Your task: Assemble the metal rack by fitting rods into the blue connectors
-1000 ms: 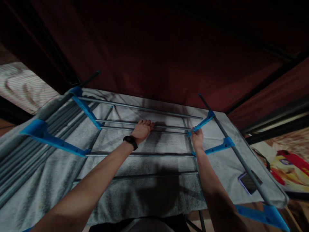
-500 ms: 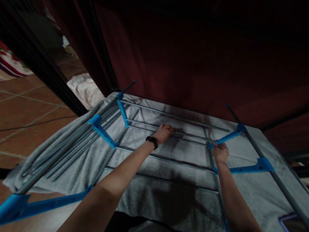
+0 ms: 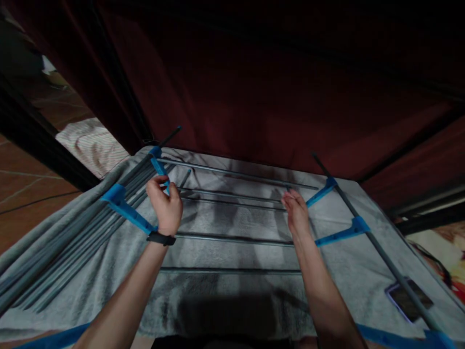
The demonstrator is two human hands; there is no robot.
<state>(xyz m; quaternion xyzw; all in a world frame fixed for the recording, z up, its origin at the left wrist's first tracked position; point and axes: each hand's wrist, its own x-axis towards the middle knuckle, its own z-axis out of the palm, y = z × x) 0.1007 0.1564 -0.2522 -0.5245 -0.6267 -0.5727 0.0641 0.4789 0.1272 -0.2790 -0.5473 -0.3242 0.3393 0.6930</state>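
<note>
A frame of grey metal tubes and blue plastic brackets lies across a grey towel-like cloth. At its far left, the fingers and thumb of my left hand (image 3: 165, 206), with a black band on the wrist, curl around the lower end of a blue bracket (image 3: 158, 166). Opposite it, my right hand (image 3: 297, 211) has its fingers bent at the inner end of the far right blue bracket (image 3: 321, 192), covering the joint. Between both hands run two thin metal tubes (image 3: 232, 196). Another tube (image 3: 236, 172) spans behind them, and a nearer tube (image 3: 236, 239) in front.
Several loose grey tubes (image 3: 83, 242) lie side by side along the left edge of the cloth (image 3: 214, 286). A phone (image 3: 409, 298) rests at the right under a side tube. A dark red curtain (image 3: 254, 106) hangs behind; a striped cloth (image 3: 92, 145) is at left.
My left hand has moved left from the middle of the thin tubes to the far left bracket. My right hand remains around the right-hand joint. The view has shifted to the right.
</note>
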